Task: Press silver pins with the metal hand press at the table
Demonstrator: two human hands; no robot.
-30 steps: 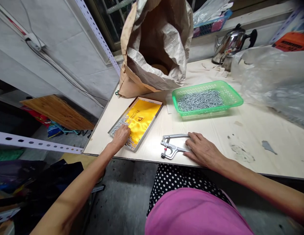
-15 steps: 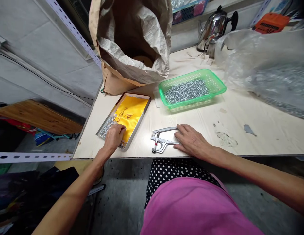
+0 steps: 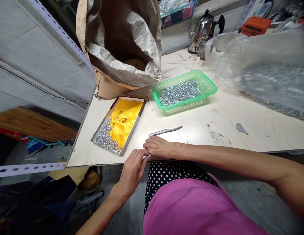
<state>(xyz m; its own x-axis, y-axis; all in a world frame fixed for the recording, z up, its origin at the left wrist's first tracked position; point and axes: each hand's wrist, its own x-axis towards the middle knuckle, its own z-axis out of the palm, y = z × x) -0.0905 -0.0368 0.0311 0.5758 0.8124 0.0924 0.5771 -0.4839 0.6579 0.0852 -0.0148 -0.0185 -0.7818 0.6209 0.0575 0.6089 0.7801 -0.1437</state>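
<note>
Fingertips of the left hand [image 3: 132, 168] touch the right hand [image 3: 160, 148] at the table's [image 3: 191, 124] near edge; whether they pinch anything, I cannot tell. The right hand is closed over the metal pliers [image 3: 166, 131], one handle poking out. Beyond lie a yellow-lined tray [image 3: 133, 128] of small metal pieces, a green basket [image 3: 188, 101] and a paper sack [image 3: 132, 39].

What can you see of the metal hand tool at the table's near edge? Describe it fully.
The metal hand tool is silvery, like steel. Only one slim, flat handle shows, stretching over the pale table and tapering to the right. The right hand covers the rest; the left hand reaches its fingertips in beside it.
</note>
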